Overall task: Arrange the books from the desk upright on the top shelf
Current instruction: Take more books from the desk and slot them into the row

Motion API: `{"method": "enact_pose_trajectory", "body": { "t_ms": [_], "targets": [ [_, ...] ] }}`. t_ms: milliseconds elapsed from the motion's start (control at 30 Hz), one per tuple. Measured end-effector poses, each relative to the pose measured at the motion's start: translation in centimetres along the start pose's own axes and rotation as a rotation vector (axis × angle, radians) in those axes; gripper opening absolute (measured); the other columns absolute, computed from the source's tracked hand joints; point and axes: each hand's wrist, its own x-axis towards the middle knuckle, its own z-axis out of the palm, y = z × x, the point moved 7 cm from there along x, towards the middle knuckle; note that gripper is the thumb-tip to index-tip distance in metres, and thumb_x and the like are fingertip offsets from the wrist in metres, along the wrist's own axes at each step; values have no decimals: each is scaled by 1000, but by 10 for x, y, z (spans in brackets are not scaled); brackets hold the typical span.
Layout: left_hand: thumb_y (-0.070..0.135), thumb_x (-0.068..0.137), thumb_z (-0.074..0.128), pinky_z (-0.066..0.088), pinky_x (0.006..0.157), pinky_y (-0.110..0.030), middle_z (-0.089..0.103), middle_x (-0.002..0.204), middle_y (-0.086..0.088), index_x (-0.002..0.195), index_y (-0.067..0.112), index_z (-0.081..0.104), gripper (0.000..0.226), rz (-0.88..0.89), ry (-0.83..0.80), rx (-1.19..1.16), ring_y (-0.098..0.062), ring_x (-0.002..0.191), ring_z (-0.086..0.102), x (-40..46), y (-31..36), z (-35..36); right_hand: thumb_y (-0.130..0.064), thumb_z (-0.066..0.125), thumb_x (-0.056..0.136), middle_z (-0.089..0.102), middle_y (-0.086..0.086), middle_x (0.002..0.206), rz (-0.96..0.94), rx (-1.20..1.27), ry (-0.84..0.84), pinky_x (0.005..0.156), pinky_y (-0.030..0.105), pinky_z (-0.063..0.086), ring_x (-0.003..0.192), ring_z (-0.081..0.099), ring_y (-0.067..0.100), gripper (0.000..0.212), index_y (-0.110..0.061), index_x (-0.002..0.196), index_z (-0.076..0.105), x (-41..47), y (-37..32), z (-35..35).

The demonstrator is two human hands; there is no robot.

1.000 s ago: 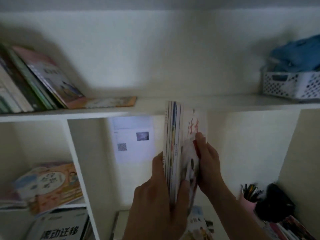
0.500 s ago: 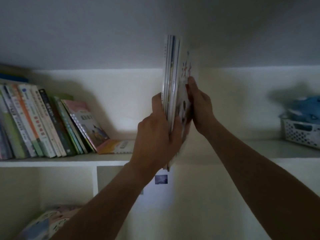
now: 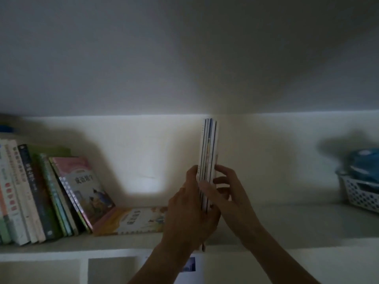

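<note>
Two hands are clamping a thin stack of books (image 3: 207, 158) between them, the stack standing upright with its spines facing the camera. The left hand (image 3: 190, 214) is wrapping the lower part of the stack from the left, its thumb (image 3: 208, 191) crossing over the front of the spines and its fingers curling round the far side, so it is gripping the books firmly. The right hand (image 3: 229, 193) is pressing against the right face of the stack, its fingers (image 3: 223, 170) bending and resting on the cover, the thumb side touching the books lower down. The stack is sitting over the front part of the top shelf (image 3: 307, 224), about in the middle of its width; whether its bottom edge is already touching the board I cannot tell, since the left hand is hiding it. Well apart to the left, a row of books (image 3: 30, 191) is leaning rightward on the same shelf, the outermost one showing a pink cover with a drawn figure, and it is propping itself on a yellow book (image 3: 133, 221) that is lying flat just left of the left wrist. Far to the right, a white basket (image 3: 356, 191) with a perforated wall is standing on the shelf and is holding something blue (image 3: 365, 162). Below the shelf board a white sheet with a small picture (image 3: 189, 265) is showing behind the left forearm.
</note>
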Motion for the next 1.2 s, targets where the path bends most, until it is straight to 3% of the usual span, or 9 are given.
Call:
{"method": "enact_pose_trajectory", "body": {
  "t_ms": [133,233,333,433,633,733,867,1033,1200],
  "targets": [
    [58,78,65,52,76,-6,67,107,33,150,41,29,82,-19,-4,-97,14,89,66,-3,-10,-2,-76,75,66,70,-5,107,-15,-20,6,74,39,64,96,72,14,66,-44,123,64,7,1,-7],
    [56,77,76,56,85,-16,67,122,29,154,40,28,92,-20,-19,-210,9,104,67,-4,-13,-2,-69,79,70,70,-1,109,20,24,-31,74,39,64,97,72,17,62,-39,123,69,13,7,-4],
    [43,78,82,54,86,-11,68,124,28,154,34,31,92,-25,-25,-289,7,105,69,-5,-15,0,-70,77,67,71,-1,110,31,20,-47,77,41,64,101,72,19,67,-36,125,70,15,11,1],
    [56,77,79,57,89,-20,65,132,22,157,38,24,99,-29,-33,-288,3,108,69,-6,-22,2,-69,74,69,72,-4,103,10,-14,-14,75,43,64,95,72,16,63,-36,122,71,14,10,-1],
    [71,70,77,58,73,-24,53,136,20,155,49,18,106,-23,-27,-206,-2,96,69,-9,-30,5,-52,61,87,77,-10,106,-47,-102,-78,79,42,63,93,74,9,36,-36,118,73,5,-8,-6],
    [74,66,77,57,63,-28,53,133,19,155,48,18,109,-39,-16,-184,-7,74,70,-10,-33,4,-47,61,92,76,-14,99,-154,-243,4,74,34,63,80,74,4,49,-43,140,52,2,-18,-10],
    [63,63,79,45,58,-9,46,133,33,152,57,13,111,-44,-21,-126,-3,66,67,-12,-36,5,-24,74,88,72,-10,96,-331,-560,95,63,29,57,62,70,9,96,-61,146,8,-7,-36,-5],
    [54,67,78,55,89,-25,56,140,17,160,44,16,112,-53,-71,-137,-1,109,66,-13,-36,10,-34,79,82,67,-13,105,-432,-778,239,66,40,59,69,70,19,64,-43,127,35,-13,-55,3],
    [43,74,80,48,98,-17,46,134,34,149,64,3,110,-75,-69,-78,15,120,50,-14,-29,8,-40,79,79,58,-8,102,-370,-838,308,57,39,56,64,64,20,34,-30,100,55,-15,-56,1]
  ]
}}
